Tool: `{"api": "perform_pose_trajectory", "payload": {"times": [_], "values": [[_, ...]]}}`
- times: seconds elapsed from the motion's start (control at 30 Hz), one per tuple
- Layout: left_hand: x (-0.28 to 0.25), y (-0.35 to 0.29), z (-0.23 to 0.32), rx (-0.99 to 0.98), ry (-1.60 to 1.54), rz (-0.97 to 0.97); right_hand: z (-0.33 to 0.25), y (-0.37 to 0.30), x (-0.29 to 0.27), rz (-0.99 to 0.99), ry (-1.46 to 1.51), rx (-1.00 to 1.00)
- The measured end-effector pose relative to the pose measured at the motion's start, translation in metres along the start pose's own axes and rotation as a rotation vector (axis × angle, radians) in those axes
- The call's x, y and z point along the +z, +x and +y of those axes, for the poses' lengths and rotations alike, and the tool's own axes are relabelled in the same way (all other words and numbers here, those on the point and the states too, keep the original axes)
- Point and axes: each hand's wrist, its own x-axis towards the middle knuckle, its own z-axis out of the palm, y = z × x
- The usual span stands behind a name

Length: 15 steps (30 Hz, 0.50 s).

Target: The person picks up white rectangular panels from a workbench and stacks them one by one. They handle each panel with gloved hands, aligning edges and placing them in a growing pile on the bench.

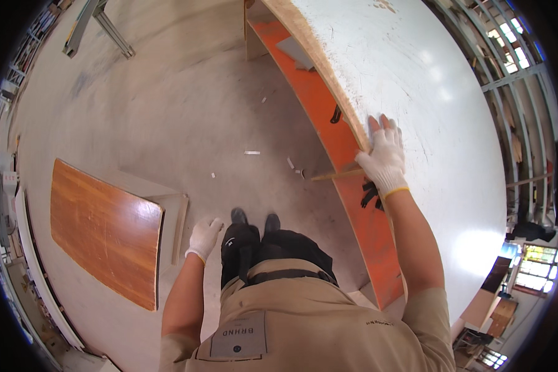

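My right hand [385,152], in a white knit glove, lies flat on the near edge of a large white-topped workbench [443,167], its fingers spread toward the far side. Below that edge an orange shelf [338,142] runs along the bench, with black-handled tools [370,194] partly hidden under my right wrist. My left hand [205,237], gloved the same way, hangs in the air beside my leg with nothing visible in it. Its fingers are loosely bent and partly apart. To its left stands a small table with a glossy brown wooden top [108,229].
White scraps [252,152] lie on the grey concrete floor [167,105]. A metal stand [96,28] is at the far left. Racks of long metal bars [508,77] line the right side beyond the bench. A flat grey piece [296,53] rests on the orange shelf.
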Motion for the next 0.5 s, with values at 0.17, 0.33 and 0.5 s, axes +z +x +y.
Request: {"api": "perform_pose_trajectory", "payload": {"times": [0.17, 0.33, 0.5], "values": [[0.005, 0.042, -0.018, 0.117, 0.045, -0.134, -0.023, 0.043, -0.004, -0.006, 0.015, -0.002], [0.012, 0.099, -0.088, -0.005, -0.005, -0.144, -0.025, 0.044, -0.009, -0.047, 0.041, 0.037], [-0.017, 0.138, -0.088, -0.034, 0.021, -0.131, -0.030, 0.044, -0.012, -0.081, 0.086, 0.077]]}}
